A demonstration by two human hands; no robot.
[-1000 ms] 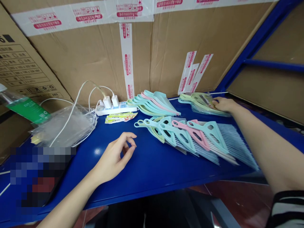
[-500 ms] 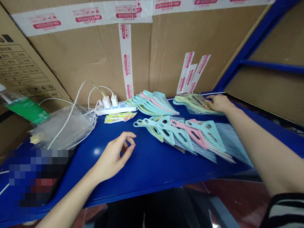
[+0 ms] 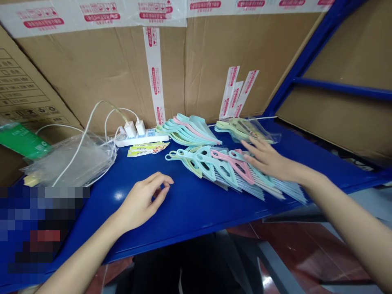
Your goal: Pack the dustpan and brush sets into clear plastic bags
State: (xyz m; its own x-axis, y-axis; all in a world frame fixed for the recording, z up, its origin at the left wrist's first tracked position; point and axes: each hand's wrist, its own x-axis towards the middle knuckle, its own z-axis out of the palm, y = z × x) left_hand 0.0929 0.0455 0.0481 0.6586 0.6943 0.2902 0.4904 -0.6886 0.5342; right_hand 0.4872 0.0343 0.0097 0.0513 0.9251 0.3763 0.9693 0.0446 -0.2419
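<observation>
My right hand (image 3: 271,161) is open, fingers spread, above the far right end of a row of small hand brushes. It hides part of a light-blue brush (image 3: 239,156); a pink brush (image 3: 237,165) lies just left of it. Beyond my fingertips lies a green dustpan (image 3: 228,127) in a clear plastic bag (image 3: 272,138). A stack of blue, green and pink dustpans (image 3: 200,130) stands left of the bag. My left hand (image 3: 143,202) hovers over or rests on the blue table, fingers loosely curled around nothing, nearest to the brush handles (image 3: 171,156).
A white power strip (image 3: 142,139) with two chargers and cables stands at the back, with small yellow-green packets (image 3: 147,149) before it. Clear plastic bags (image 3: 76,159) and a green-labelled bottle (image 3: 23,139) are at left. A cardboard wall (image 3: 122,73) closes off the back.
My right hand has let go of the bagged green dustpan and drawn back toward me, over the brushes, fingers spreading. My left hand stays almost still. The view has shifted slightly right.
</observation>
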